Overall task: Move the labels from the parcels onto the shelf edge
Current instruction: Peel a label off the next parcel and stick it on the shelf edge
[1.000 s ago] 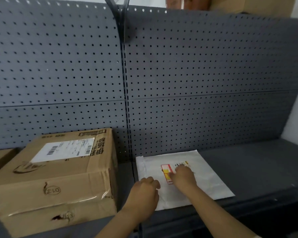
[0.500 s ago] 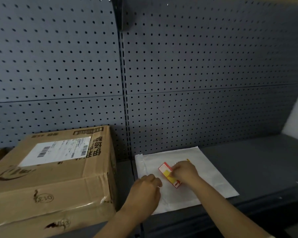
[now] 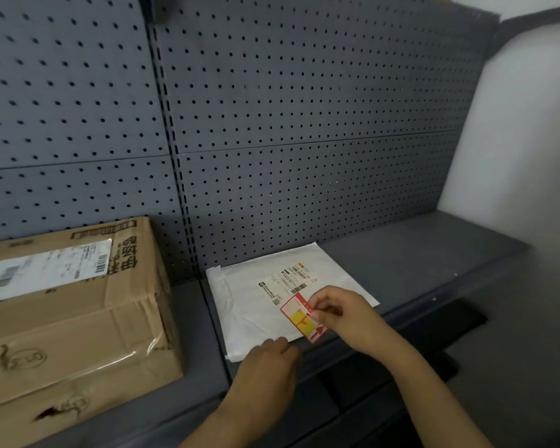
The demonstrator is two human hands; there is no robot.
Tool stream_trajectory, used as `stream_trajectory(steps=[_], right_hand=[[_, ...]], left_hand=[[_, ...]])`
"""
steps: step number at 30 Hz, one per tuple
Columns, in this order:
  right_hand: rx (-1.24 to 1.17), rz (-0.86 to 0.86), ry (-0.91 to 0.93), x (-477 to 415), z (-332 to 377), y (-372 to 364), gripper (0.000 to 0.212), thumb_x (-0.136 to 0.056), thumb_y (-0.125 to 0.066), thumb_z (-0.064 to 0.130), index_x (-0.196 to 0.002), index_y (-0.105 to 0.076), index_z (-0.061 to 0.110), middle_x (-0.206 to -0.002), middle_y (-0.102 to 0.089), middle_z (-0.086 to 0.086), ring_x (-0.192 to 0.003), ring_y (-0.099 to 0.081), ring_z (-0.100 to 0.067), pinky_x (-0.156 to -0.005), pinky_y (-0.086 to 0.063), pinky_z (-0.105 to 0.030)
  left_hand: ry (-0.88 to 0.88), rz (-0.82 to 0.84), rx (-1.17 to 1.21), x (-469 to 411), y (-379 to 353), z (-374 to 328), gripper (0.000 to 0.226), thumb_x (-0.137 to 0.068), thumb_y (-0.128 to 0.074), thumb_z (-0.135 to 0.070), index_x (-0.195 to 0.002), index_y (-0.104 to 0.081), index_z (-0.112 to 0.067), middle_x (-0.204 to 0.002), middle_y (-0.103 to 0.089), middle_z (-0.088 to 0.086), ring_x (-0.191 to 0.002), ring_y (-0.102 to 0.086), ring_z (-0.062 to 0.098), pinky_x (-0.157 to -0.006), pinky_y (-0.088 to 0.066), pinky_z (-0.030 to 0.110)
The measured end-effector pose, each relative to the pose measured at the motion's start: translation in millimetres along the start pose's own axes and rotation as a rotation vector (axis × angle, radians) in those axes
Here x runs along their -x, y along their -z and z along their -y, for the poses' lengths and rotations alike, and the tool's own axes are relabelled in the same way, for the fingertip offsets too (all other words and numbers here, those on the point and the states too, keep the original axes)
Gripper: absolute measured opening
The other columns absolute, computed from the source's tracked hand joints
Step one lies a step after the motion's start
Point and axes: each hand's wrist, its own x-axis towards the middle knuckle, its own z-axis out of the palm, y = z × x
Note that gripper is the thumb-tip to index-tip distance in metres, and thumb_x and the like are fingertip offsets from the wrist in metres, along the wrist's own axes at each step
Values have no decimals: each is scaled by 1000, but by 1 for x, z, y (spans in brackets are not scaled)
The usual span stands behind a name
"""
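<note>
**Label comes off the mailer toward the shelf's front edge**

Peeled further than half a second ago, the red-and-yellow label (image 3: 301,320) now sits nearer the front edge of the mailer (image 3: 256,305), tilted, with its lower corner reaching just past that edge. The printed slip (image 3: 291,279) it covered a second ago now shows in full on the mailer. The view has also swung right, so more of the shelf (image 3: 417,253) and the pale wall beyond it are in sight.

The right hand (image 3: 343,313) pinches the label's right edge between thumb and fingertips, the other fingers curled in, the forearm coming in from the lower right. The left hand (image 3: 265,367) has slid down to the mailer's front edge near its left corner; it rests there as a loose fist, fingers curled under and holding nothing that shows.

The mailer lies flat near the shelf's front edge, just right of the upright in the pegboard (image 3: 304,124). The box (image 3: 78,312) stands at the shelf's left, apart from the mailer, its own white label (image 3: 46,268) on top.
</note>
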Motion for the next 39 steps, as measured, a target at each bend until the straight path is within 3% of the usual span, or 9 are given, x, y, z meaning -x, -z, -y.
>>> stream_trajectory(steps=[5,7,11,15,21,24,29,34,39], right_hand=[[69,42,10,22,-15,-8,13,-87,-63,9,-89,-65,22,-92,-68,7,-86,-65,-4,-75,-56,-20],[74,28,30,26,-21,-10,14,-88,-62,9,-89,-65,22,-90,-68,9,-84,-64,0,-75,-55,-17],[82,-32,73,29,-32,-13,15,-90,-59,9,-92,-63,23,-93,-67,10,-86,-62,1,-73,-52,-12],[15,-80,141,31,-40,-18,14,-89,-60,8,-92,-62,22,-93,-67,8,-86,-62,2,-71,-51,-10],[-43,-86,189,35,-50,-19,14,-88,-62,8,-92,-63,21,-93,-67,11,-88,-62,4,-74,-51,-12],[49,-81,234,35,-55,-15,14,-88,-61,6,-91,-64,20,-91,-66,10,-87,-61,1,-75,-51,-14],[304,-125,336,34,-69,-20,12,-87,-63,11,-91,-68,22,-98,-51,11,-96,-49,0,-83,-46,-14],[369,-159,379,36,-72,-28,12,-85,-65,13,-94,-69,22,-97,-51,10,-93,-49,-1,-81,-49,-17],[301,-188,348,43,-75,-29,25,-85,-63,6,-101,-64,25,-101,-54,11,-94,-51,3,-84,-46,-15]], left_hand=[[126,73,-209,4,-10,-17,44,-88,-44,-10,-131,-42,-17,-128,-47,4,-110,-44,25,-82,-36,32],[164,86,-216,8,-19,-23,45,-81,-52,-10,-125,-49,-15,-129,-48,4,-111,-47,26,-85,-40,35],[233,103,-141,12,-26,-32,51,-43,-79,-10,-93,-68,-19,-95,-67,0,-77,-63,19,-58,-51,28],[255,-10,-98,18,-28,-39,50,-77,-49,1,-123,-51,-17,-128,-49,3,-107,-48,24,-85,-43,33],[274,36,-109,29,-34,-45,46,-78,-47,4,-122,-51,-12,-126,-47,8,-111,-43,27,-89,-40,35],[251,27,-93,30,-38,-41,44,-69,-55,6,-110,-60,-11,-115,-56,10,-101,-53,30,-78,-49,38],[269,-9,-127,29,-29,-43,47,-84,-44,-2,-129,-44,-16,-123,-44,3,-110,-42,23,-84,-41,32],[220,-68,-52,36,-27,-36,44,-53,-73,-5,-93,-63,-21,-87,-58,-2,-72,-57,17,-59,-46,26],[195,-103,-53,39,-29,-35,45,-49,-75,-7,-88,-62,-23,-81,-58,-4,-66,-56,15,-56,-44,24]])
